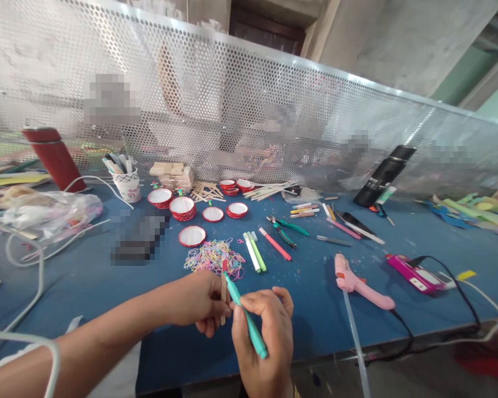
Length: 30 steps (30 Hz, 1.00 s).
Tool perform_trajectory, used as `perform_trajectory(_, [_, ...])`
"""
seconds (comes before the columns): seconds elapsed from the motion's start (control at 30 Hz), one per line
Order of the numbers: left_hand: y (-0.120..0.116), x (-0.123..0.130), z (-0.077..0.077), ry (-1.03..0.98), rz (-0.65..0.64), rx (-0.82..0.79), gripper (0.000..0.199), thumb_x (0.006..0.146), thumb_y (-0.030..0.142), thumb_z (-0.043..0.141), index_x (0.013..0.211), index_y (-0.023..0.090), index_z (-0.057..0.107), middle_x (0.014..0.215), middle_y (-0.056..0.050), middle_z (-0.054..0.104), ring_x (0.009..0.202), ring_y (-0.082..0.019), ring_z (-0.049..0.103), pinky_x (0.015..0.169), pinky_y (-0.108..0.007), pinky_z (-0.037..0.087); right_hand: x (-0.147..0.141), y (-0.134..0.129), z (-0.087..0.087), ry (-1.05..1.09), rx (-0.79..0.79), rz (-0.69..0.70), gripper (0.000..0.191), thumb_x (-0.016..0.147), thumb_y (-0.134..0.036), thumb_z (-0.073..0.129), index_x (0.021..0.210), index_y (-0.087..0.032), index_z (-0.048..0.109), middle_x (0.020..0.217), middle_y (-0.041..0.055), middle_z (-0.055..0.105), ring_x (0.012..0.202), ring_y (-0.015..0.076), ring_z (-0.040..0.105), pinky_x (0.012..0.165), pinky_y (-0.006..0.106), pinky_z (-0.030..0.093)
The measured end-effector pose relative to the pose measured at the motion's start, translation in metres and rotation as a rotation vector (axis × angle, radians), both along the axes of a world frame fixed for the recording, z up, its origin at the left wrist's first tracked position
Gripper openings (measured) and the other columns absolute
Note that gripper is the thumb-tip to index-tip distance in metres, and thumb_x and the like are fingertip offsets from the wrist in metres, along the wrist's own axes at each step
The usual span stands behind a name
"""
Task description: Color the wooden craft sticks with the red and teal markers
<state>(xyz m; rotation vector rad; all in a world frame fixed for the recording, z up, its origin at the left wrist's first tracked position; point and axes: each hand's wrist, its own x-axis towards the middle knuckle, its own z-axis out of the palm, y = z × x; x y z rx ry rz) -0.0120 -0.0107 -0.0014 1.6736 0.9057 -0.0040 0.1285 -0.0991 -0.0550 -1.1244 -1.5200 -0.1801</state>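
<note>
Turquoise plastic marker (234, 293) is held pen-like by my right hand (269, 326), I think for fine control, its tip at the flat, red-ended wooden stick (223, 288). My left hand's (205, 301) grip pinches this stick, probably for steadiness, above the blue surface (170, 354).

A perforated metal screen (240, 88) along the blue table (315, 293), a bare grey wall (390, 44) beyond
</note>
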Motion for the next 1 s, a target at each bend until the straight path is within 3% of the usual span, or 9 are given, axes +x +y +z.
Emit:
perform_trajectory(0.43, [0.0013,-0.0007,-0.0041,-0.008,0.013,-0.02,0.013,0.074,0.023,0.057,0.065,0.014,0.062,0.056,0.001,0.061,0.05,-0.012,0.061,0.05,-0.022,0.049,-0.0001,-0.0005,-0.0021,0.02,-0.043,-0.055,0.007,0.088,-0.014,0.057,0.093,-0.018,0.056,0.082,-0.0011,0.063,0.079,0.0132,0.061,0.099,0.04,0.034])
perform_trajectory(1.0, [-0.0004,0.0019,0.0011,0.009,0.004,0.005,0.013,0.073,0.02,0.054,0.064,0.014,0.061,0.053,0.0,0.059,0.05,-0.012,0.06,0.052,-0.023,0.049,-0.0009,0.0002,-0.0017,-0.014,-0.042,-0.031,0.007,0.088,-0.014,0.056,0.093,-0.02,0.055,0.083,-0.0015,0.064,0.079,0.0127,0.061,0.099,0.04,0.033])
